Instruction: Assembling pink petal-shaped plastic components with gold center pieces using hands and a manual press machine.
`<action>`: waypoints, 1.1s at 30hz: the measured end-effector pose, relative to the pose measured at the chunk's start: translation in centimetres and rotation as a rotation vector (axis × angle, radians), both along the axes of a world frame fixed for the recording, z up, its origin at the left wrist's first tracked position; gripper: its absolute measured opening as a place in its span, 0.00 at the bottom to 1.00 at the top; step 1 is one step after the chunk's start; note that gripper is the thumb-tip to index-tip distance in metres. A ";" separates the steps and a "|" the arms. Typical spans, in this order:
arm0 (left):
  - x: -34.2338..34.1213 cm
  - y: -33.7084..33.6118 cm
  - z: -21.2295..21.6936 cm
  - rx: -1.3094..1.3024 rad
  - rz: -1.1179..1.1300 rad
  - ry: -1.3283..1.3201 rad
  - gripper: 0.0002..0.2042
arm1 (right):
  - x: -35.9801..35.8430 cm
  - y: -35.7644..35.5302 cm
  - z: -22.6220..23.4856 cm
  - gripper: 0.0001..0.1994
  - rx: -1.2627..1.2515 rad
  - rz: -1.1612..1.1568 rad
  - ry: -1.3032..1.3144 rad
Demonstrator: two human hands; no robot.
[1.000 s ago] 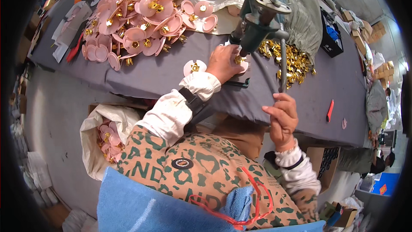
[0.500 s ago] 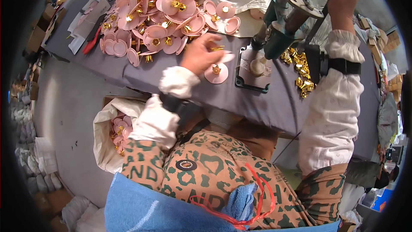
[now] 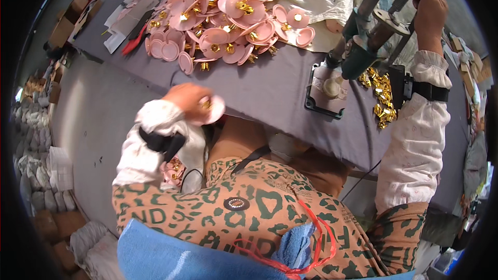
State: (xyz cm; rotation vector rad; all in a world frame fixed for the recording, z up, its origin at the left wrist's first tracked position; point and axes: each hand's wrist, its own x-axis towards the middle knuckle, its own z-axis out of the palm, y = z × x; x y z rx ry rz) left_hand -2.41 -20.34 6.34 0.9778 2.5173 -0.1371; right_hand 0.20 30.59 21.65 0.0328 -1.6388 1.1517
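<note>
My left hand (image 3: 188, 99), slightly blurred, is in front of the table's near edge, closed on a round pink disc (image 3: 216, 110) with a gold clip on it. My right hand (image 3: 431, 2) is raised at the upper right, its fingers closed at the top of a green and steel hand press (image 3: 363, 54); the part it grips is mostly hidden. On the press's base, a pale round pad (image 3: 332, 89) sits inside a black frame (image 3: 322, 111). Loose gold clips (image 3: 383, 98) lie right of the base. A big heap of pink discs with gold clips (image 3: 223, 21) covers the table's far left.
The grey-clothed table (image 3: 270, 91) spans the view. Red-handled scissors or pliers (image 3: 134, 44) and an open white box (image 3: 127, 21) lie left of the heap. A printed white sack (image 3: 311, 0) is behind it. Below my left arm, a sack holds more pink pieces (image 3: 173, 171).
My left hand has moved left and toward me, off the table, carrying the pink disc that lay beside the press. My right hand stays at the press's top. The view has shifted slightly.
</note>
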 end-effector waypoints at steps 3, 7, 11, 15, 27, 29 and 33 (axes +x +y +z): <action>0.1 -4.4 0.7 -0.001 0.092 -0.029 0.21 | 0.0 -0.9 0.5 0.11 -0.024 -0.014 0.013; -2.3 3.0 -2.9 0.586 -0.044 0.292 0.13 | -0.5 0.5 0.2 0.10 -0.060 -0.008 0.008; -5.1 10.8 -8.1 0.475 -0.117 0.759 0.08 | 0.2 -4.4 1.0 0.08 -0.018 -0.028 -0.003; -7.3 10.7 -9.5 0.420 -0.082 0.746 0.04 | 0.5 -4.3 0.7 0.08 -0.097 -0.004 -0.009; 3.9 22.5 -12.2 1.213 0.144 0.106 0.15 | 0.7 -4.4 0.8 0.09 -0.058 -0.014 0.003; 3.9 22.8 -11.7 1.187 0.153 0.133 0.15 | 0.5 -4.2 0.8 0.09 -0.072 0.005 0.015; 4.2 23.0 -11.6 1.378 0.221 -0.126 0.16 | 0.9 -4.6 0.9 0.09 -0.059 0.004 0.010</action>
